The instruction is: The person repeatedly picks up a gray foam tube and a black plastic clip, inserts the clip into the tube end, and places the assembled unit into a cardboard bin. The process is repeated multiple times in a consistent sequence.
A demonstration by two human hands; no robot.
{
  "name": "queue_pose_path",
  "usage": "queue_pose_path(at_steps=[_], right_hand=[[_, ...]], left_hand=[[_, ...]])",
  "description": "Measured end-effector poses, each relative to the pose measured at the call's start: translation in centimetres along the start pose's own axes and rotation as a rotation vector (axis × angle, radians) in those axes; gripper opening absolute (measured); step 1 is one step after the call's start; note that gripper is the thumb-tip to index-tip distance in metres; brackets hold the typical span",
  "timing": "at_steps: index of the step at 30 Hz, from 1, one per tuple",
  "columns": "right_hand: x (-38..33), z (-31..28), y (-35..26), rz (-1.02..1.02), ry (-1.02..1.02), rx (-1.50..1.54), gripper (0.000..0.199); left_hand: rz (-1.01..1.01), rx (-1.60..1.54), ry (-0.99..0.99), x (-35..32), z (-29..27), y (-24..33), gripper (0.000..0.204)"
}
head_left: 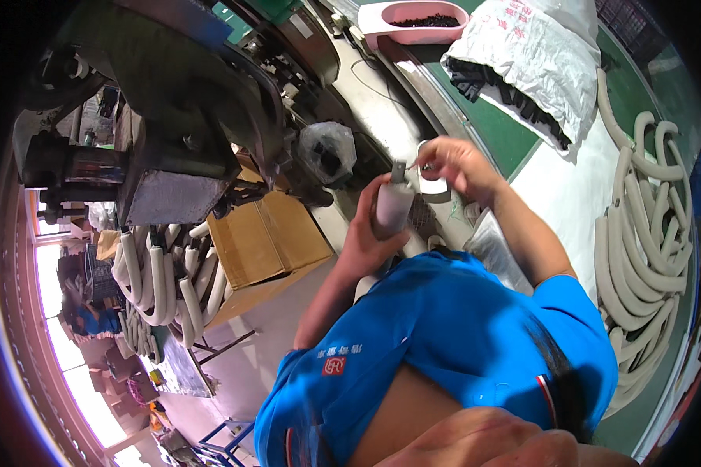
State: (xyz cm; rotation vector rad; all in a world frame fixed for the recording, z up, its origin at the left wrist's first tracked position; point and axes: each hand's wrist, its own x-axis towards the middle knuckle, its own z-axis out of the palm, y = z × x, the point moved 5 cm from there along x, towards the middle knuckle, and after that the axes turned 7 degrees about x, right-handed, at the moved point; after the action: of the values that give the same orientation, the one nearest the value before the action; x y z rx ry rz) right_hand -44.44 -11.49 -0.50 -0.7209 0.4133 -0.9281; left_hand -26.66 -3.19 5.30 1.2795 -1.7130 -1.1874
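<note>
My left hand (364, 237) is wrapped round a pale grey tube (394, 208) whose end points up and away from me. Out of that end sticks a short dark flat tab (399, 171). Just right of the tab is my right hand (466, 167), its thumb and index finger curled together in a pinch. Whatever sits between those fingertips is too small to make out. A white rounded piece (431, 180) shows right under the right fingers; what it belongs to is partly hidden by the hand.
Left stands a heavy dark machine (175, 194), with an open cardboard box (269, 241) and grey foam tubes (160, 288) below. On the right-hand green table lie curved grey tubes (631, 233), a white sack (530, 54) spilling black parts and a pink scoop (378, 19) with small black pieces.
</note>
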Motion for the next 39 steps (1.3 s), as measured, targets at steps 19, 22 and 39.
queue_pose_path(at_steps=[19,22,39], right_hand=[[7.3,-22.8,-4.7,0.03,0.566,-1.7,0.04],[3.8,-5.9,-2.6,0.118,0.156,-0.661,0.034],[-0.1,11.1,-0.6,0.151,-0.229,-0.633,0.025]], left_hand=[[-0.276,0.227,0.1,-5.2,-2.0,-0.9,0.04],[-0.227,0.249,0.154,-5.7,-1.8,-1.6,0.036],[-0.137,0.336,0.126,-8.5,-4.7,-0.4,0.035]])
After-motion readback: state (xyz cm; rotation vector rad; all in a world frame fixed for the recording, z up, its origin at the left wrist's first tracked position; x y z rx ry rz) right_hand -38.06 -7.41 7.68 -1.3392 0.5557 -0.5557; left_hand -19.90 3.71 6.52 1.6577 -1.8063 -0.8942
